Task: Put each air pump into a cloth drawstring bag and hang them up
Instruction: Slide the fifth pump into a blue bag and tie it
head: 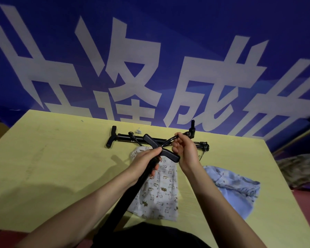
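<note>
Head view. The work surface is a pale yellow table (52, 158) with a faint wood grain, and shadows of the forearms fall on its left half. Behind the far edge of the table stands a blue banner (168, 24) printed with large white characters. To the right, past the table edge, a metal rail (297, 135) runs diagonally, a dark mottled fabric (301, 169) lies below it, and a reddish floor shows at the lower right.

The left hand (145, 161) grips the barrel of a black air pump (127, 197) just below its T-handle (161, 147), fingers curled around the tube. The pump is held above the table, its barrel slanting down toward the person's body. The right hand (184, 149) pinches the pump's black hose (168, 141) between thumb and fingers, just beside the T-handle; the remaining fingers are curled.

A second air pump (125, 138) lies flat on the table near the far edge, handle to the left, partly hidden behind the hands.

A white drawstring bag (159, 194) printed with small animals lies flat on the table under the hands. A light blue drawstring bag (236, 187) lies crumpled to its right, apart from it.
</note>
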Demonstrator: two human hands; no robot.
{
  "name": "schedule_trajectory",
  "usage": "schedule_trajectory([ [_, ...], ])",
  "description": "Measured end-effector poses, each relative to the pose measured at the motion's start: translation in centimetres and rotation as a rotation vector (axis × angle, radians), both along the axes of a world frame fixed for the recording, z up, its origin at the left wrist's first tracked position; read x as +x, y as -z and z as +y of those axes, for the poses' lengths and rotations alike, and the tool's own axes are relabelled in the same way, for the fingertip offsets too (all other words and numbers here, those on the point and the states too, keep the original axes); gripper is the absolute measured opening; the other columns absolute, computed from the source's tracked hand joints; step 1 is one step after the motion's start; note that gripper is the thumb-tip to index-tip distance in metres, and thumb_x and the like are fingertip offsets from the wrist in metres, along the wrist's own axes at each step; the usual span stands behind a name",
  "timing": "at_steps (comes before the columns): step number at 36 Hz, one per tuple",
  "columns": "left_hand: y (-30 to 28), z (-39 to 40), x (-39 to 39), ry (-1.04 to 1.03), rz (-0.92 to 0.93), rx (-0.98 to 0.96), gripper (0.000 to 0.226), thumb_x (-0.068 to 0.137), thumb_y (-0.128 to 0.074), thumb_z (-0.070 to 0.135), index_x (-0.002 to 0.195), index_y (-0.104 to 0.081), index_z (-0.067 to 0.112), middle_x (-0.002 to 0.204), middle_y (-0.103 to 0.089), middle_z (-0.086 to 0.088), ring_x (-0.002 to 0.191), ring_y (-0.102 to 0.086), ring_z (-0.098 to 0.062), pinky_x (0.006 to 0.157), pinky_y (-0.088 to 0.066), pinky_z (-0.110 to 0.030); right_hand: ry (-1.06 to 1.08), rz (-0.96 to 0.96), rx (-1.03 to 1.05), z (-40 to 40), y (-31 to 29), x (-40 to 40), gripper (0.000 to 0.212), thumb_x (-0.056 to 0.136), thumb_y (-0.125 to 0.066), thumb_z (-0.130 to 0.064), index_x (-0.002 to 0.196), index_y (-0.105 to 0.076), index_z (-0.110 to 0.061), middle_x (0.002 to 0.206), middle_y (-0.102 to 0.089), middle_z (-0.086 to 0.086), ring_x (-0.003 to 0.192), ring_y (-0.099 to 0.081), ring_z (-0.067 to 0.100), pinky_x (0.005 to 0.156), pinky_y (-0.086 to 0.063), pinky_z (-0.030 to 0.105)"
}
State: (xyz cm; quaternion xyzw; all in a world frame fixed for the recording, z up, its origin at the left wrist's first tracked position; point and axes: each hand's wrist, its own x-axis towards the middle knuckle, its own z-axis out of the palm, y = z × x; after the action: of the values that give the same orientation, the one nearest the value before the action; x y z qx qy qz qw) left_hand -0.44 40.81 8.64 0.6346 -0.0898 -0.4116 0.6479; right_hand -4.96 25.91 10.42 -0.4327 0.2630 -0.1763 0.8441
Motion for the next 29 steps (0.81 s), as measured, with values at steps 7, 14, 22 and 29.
schedule_trajectory([
  [7, -0.2, -1.7, -1.2, -0.017, -0.066, 0.010, 0.039, 0.091, -0.055, 0.045, 0.083, -0.060, 0.007, 0.060, -0.054, -0.007, 0.046, -0.049, -0.018, 0.047, -0.040, -0.026, 0.052, 0.017, 0.044, -1.3, 0.1, -1.1, 0.017, 0.099, -0.047, -0.012, 0.084, -0.054, -0.008, 0.061, -0.049, -0.002, 0.049, -0.044, 0.007, 0.046, -0.035, 0.018],
  [14, -1.5, -5.6, -2.1, -0.084, -0.232, 0.142, 0.049, 0.098, -0.029, 0.056, 0.096, -0.056, 0.015, 0.065, -0.060, -0.005, 0.054, -0.056, -0.019, 0.055, -0.046, -0.029, -0.103, 0.242, -0.452, -2.1, 1.3, -4.5, 0.015, 0.095, -0.058, -0.034, 0.099, -0.062, -0.020, 0.089, -0.064, 0.000, 0.078, -0.058, 0.013, 0.067, -0.046, 0.026],
  [22, -2.9, -11.5, -5.5, -0.053, -0.405, 0.258, 0.045, 0.101, -0.017, 0.048, 0.107, -0.048, 0.015, 0.083, -0.057, -0.008, 0.061, -0.058, -0.021, 0.058, -0.049, -0.032, -0.041, 0.117, -0.250, -6.3, 1.8, -8.0, 0.017, 0.094, -0.060, -0.025, 0.097, -0.056, -0.009, 0.065, -0.051, 0.000, 0.058, -0.049, 0.012, 0.056, -0.043, 0.022],
  [29, -1.6, -16.8, -7.5, 0.086, -0.245, 0.312, 0.066, 0.096, -0.015, 0.062, 0.143, -0.033, 0.019, 0.141, -0.045, -0.008, 0.115, -0.056, -0.031, 0.086, -0.054, -0.042, 0.017, 0.077, -0.160, -11.8, 1.6, -11.6, 0.023, 0.095, -0.059, -0.015, 0.109, -0.060, 0.003, 0.096, -0.071, 0.018, 0.086, -0.072, 0.023, 0.072, -0.057, 0.029],
])
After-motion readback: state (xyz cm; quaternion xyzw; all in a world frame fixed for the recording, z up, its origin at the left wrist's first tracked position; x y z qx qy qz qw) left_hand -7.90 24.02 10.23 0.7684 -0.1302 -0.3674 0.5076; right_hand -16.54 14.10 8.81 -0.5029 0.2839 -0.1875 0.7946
